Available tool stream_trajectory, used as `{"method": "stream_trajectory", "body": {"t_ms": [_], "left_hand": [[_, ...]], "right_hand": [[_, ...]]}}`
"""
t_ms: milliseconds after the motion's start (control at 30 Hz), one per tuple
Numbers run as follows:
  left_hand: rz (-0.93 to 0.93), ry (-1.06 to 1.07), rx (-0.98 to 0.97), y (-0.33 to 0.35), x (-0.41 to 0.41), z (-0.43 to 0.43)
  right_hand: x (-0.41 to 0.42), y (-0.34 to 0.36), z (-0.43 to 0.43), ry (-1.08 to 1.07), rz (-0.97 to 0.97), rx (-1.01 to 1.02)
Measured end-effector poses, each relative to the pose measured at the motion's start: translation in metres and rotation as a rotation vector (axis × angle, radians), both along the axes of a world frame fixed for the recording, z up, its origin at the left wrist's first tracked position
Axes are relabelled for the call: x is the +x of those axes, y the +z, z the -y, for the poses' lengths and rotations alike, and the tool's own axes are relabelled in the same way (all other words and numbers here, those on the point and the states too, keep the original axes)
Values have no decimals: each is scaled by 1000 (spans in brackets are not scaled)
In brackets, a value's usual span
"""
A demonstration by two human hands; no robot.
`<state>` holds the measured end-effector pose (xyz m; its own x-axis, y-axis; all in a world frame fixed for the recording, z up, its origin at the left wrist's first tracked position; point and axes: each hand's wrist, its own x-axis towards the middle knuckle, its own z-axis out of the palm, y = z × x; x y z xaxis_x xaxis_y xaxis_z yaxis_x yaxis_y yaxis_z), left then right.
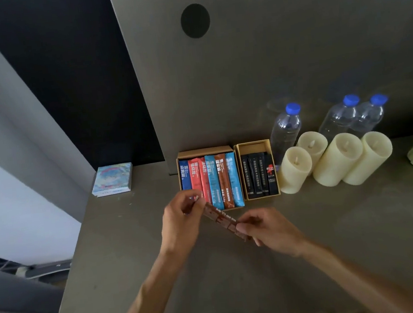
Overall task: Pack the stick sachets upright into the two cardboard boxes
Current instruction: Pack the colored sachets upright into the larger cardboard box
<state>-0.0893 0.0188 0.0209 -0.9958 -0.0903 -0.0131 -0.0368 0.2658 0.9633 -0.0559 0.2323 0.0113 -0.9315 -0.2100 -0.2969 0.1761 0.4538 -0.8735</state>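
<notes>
A grey table (137, 280) stands against a grey panel, with a dark wall in the upper left of the frame. At the left edge of the table lies a colourful pad (112, 179).

In the middle, the left hand (182, 223) pinches the upper end of a brown sachet (220, 219). This sachet hangs slanted in the air, just in front of the big box (205, 152). The big box already holds six coloured sachets (213, 181) side by side and looks nearly full. The right hand (268, 231) pinches the lower end of the brown sachet.

To the right, touching the big box, the small box (253, 144) holds black sachets (256, 173), with some free room behind them. Further right are bottles (284, 127) and candles (294, 169).

I see no other loose sachet, so I judge the packing almost finished: only the held one is left. Whether the packed ones stand truly upright I cannot tell.
</notes>
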Motion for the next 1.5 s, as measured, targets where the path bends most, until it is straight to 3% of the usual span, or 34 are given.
{"method": "stream_trajectory", "body": {"t_ms": [233, 433, 533, 667, 733, 867, 933, 1033, 1300, 1433, 1500], "left_hand": [[201, -109, 309, 5, 12, -14], [94, -125, 349, 8, 10, -11], [-6, -210, 399, 9, 14, -8], [-31, -343, 326, 1, 21, 0], [27, -381, 293, -2, 26, 5], [145, -292, 413, -1, 30, 8], [137, -229, 291, -2, 27, 6], [111, -210, 152, -6, 25, 3], [154, -189, 113, -12, 28, -7], [136, -122, 90, -16, 27, -10], [126, -84, 103, -19, 26, -11]], "right_hand": [[10, 3, 11, -123, 72, -205], [7, 7, 5, -120, 197, -201], [0, 10, 1, -196, 285, -441], [-18, 19, -6, -377, 212, -617], [-26, 26, -6, -447, 151, -607], [-35, 34, -7, -447, 37, -509], [-38, 37, -7, -419, 22, -480], [-40, 41, -3, -381, 28, -506], [-46, 41, 3, -324, 11, -393], [-50, 41, 9, -322, 60, -504], [-51, 39, 15, -283, 75, -467]]}}
